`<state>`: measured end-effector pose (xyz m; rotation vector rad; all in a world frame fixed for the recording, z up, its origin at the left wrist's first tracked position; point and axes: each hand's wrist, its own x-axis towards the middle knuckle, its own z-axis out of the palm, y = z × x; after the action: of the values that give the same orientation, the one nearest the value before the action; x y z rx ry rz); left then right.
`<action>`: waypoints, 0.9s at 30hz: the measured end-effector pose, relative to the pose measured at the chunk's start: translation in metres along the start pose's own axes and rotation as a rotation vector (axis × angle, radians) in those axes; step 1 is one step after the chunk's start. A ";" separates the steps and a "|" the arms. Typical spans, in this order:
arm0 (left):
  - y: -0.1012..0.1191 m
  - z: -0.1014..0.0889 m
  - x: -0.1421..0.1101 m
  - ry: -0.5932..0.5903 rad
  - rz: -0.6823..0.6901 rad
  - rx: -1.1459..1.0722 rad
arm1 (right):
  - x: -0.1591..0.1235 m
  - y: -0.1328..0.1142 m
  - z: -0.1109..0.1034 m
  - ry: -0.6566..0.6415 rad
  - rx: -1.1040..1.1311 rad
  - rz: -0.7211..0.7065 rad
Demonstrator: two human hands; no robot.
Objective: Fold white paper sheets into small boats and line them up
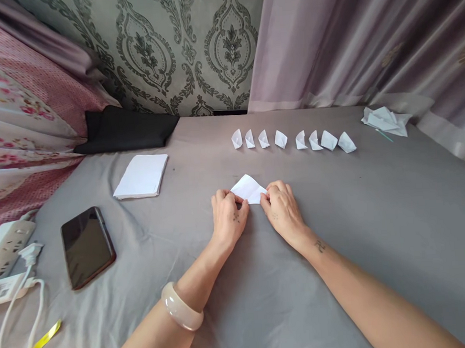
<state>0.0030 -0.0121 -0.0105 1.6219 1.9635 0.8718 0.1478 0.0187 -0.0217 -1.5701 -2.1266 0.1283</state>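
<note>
Both hands rest on a bed covered in a grey sheet (338, 230), pinching one small white paper (249, 187) between them. The left hand (229, 216) has its fingertips curled down onto the paper's left corner; the right hand (282, 207) presses the right corner the same way. The paper lies flat on the sheet, touching both sets of fingertips, and shows a pointed, triangular shape — a fold partway made, by the look of it.

Beyond the hands, toward the wall, stands a row of folded paper pieces (293, 140) — eight by my count, all much alike and set side by side. Judged from that, a good share of the folding is done, and the piece in hand is not yet shaped like those in the row.

To the left of the left hand and a little farther off lies a stack of white sheets (141, 176), flat and unfolded, so there appears to be more paper left to work. Nearer the left forearm lies a dark phone (87, 246), with a white power strip (6, 245) beyond it at the edge. Far to the right of the right hand, past the row, sits a loose heap of crumpled white paper (384, 120).
</note>
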 end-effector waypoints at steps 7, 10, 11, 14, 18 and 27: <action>-0.003 0.002 0.003 0.013 -0.032 0.032 | 0.000 0.001 0.001 -0.003 -0.052 0.004; -0.002 0.002 0.004 0.001 -0.043 0.034 | -0.001 0.002 0.002 0.023 -0.051 -0.012; -0.001 0.001 0.004 0.001 -0.045 0.032 | -0.001 0.002 0.002 0.030 -0.050 -0.016; 0.001 0.000 0.003 0.004 -0.031 0.023 | -0.001 0.001 0.002 0.011 -0.056 -0.013; 0.001 -0.001 0.003 -0.002 -0.025 0.016 | 0.000 0.000 0.000 -0.036 -0.074 0.016; 0.004 -0.002 0.001 -0.027 -0.030 0.012 | 0.001 -0.003 -0.004 -0.071 -0.119 0.041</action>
<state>0.0038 -0.0113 -0.0062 1.5988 1.9737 0.8240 0.1469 0.0178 -0.0175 -1.7014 -2.1931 0.0741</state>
